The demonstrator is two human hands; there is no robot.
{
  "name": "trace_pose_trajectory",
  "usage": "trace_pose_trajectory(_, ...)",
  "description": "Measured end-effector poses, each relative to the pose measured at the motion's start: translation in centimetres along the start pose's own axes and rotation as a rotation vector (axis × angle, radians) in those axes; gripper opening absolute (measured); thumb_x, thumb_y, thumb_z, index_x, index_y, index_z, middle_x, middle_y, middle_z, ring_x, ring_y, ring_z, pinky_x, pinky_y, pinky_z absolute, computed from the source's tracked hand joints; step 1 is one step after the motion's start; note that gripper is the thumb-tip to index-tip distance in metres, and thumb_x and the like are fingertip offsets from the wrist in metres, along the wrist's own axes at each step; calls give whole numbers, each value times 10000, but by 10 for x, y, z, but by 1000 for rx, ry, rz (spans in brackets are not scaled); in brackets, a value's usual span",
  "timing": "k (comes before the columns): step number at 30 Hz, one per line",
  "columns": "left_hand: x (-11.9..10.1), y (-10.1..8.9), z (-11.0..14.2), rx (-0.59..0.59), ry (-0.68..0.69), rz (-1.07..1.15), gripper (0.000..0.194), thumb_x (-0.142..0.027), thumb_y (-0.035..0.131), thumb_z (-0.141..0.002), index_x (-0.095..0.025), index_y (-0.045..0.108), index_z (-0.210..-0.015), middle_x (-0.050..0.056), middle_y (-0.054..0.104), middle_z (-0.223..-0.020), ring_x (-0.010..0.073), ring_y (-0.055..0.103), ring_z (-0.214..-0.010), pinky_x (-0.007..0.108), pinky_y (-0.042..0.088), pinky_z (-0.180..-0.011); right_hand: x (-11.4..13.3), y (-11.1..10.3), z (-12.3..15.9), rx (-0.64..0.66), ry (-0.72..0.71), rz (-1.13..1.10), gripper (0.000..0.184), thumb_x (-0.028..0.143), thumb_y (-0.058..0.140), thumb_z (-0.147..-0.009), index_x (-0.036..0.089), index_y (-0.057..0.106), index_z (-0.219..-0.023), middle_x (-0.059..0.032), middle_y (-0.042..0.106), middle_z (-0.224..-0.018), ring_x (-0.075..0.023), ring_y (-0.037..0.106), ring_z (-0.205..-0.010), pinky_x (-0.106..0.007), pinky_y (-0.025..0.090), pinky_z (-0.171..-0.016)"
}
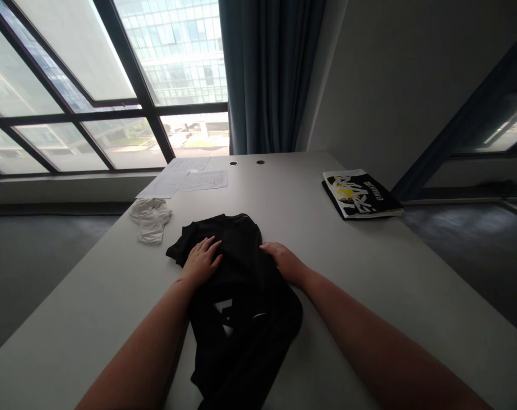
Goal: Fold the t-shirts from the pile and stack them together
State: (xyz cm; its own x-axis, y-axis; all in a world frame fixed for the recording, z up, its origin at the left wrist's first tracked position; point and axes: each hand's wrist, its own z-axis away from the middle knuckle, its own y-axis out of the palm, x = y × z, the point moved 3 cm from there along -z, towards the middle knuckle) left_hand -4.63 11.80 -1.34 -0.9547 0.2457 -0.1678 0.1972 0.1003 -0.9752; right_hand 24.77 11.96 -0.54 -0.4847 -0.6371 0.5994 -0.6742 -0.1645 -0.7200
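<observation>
A black shirt lies partly folded and rumpled on the white table, and its lower part trails toward me past the bottom edge of the view. White marks show on its lower front. My left hand rests flat on the upper left of the cloth, fingers spread. At the right edge of the shirt, my right hand is closed on the fabric, its fingers partly hidden by the cloth.
Left of the shirt lies a crumpled white cloth. Printed papers are behind it. A black, white and yellow printed bag or packet lies at the right edge. A blue curtain and windows stand beyond the table.
</observation>
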Motion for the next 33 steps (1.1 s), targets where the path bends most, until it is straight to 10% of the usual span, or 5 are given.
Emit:
trace_pose_trajectory(6, 0, -5, 2, 5, 10, 13, 491, -390, 526, -1013, -235, 562, -1477, 78, 472, -1616, 294, 404, -1507, 474, 327, -1249, -1, -6, -18, 61, -51, -3, 129, 171, 598, -894, 201, 723, -893, -67, 743, -965, -223, 658, -937, -389, 519, -939)
trace_pose_trajectory(14, 1, -9, 3, 3, -6, 46, 457, -384, 552, -999, -268, 590, -1440, 65, 492, -1599, 286, 432, -1488, 478, 357, -1232, -40, -108, 25, -695, 292, 190, 246, 130, 460, -869, 243, 649, -977, -99, 730, -1089, -250, 639, -1102, -408, 472, -1039)
trace_pose_trajectory(20, 2, -10, 2, 1, -2, 58, 446, -381, 534, -1004, -275, 595, -1432, 61, 495, -1596, 287, 440, -1479, 477, 367, -1220, -27, -136, 33, -778, 434, 520, 306, 59, 388, -877, 219, 649, -870, -148, 739, -1005, -278, 631, -1088, -396, 436, -1050)
trace_pose_trajectory(30, -7, -23, 5, -23, -42, -6, 458, -424, 428, -1059, -306, 563, -1480, 60, 645, -1404, 263, 560, -1325, 417, 402, -1132, 1, -116, 16, 553, 608, 353, 252, 123, 551, -728, 257, 760, -688, -24, 730, -689, -196, 640, -620, -304, 398, -594)
trace_pose_trajectory(33, -12, -31, 6, -50, -101, -54, 468, -428, 367, -1076, -292, 576, -1471, 79, 707, -1259, 262, 637, -1187, 405, 429, -1052, -5, -110, 21, 621, 613, 330, 261, 126, 570, -731, 274, 785, -739, -21, 759, -752, -186, 653, -639, -290, 395, -583)
